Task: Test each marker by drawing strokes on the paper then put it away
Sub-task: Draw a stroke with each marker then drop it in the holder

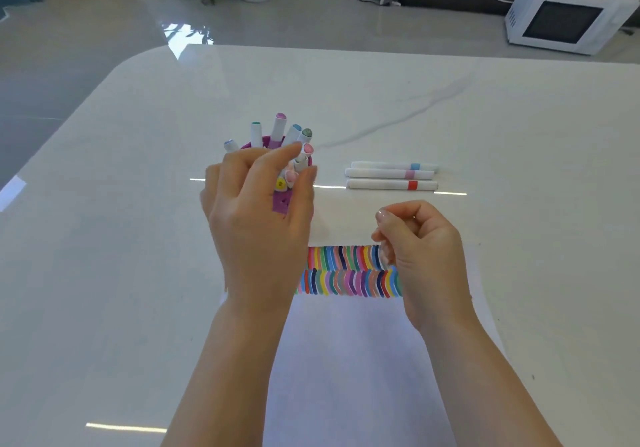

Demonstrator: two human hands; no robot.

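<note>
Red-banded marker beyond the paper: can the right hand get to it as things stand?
Probably yes. The right hand hovers over the paper with fingers curled, apparently empty; the red-banded marker lies just beyond it on the table, nothing between them.

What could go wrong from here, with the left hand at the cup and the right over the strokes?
The cup is crowded with leaning markers; the left hand reaching in could tip it or drag out a neighbour. The right hand is over the strokes and might smear wet ink. The three loose markers on the glossy table could roll.
</note>
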